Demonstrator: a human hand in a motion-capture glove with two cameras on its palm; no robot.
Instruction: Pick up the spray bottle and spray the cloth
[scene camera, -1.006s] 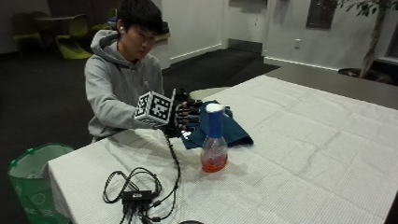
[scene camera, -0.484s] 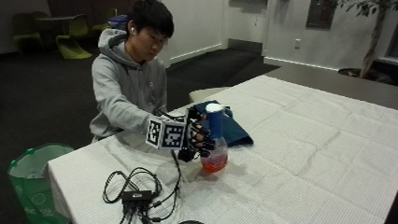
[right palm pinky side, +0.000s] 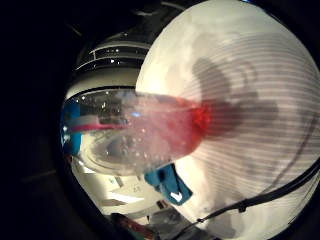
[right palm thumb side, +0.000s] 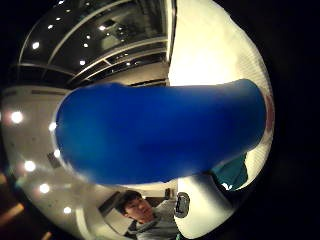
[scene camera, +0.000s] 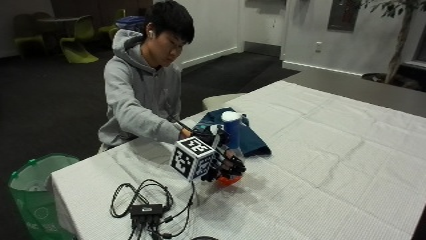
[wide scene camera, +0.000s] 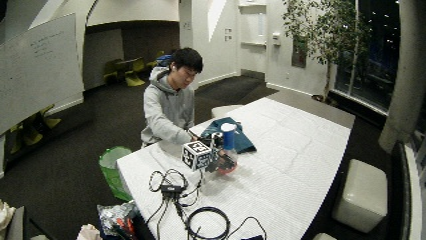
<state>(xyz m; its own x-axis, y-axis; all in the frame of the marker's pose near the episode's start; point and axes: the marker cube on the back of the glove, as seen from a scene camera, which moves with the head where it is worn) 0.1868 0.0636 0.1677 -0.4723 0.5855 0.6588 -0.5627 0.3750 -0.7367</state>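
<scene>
While upright on the table (scene camera: 346, 165), spray bottle (scene camera: 229, 145) in gloved grip (scene camera: 223, 167), fingers curled round it, cloth (scene camera: 247, 136) just behind.

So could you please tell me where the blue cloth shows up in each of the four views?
Outside view: blue cloth lies on the table behind the spray bottle.
Wide outside view: behind the bottle.
Little finger side palm view: beneath the bottle's clear body.
Thumb side palm view: a sliver beside the bottle's blue cap.
Shared landmark: the spray bottle.

Upright spray bottle (scene camera: 229, 150) beside blue cloth (scene camera: 245, 135)
</scene>
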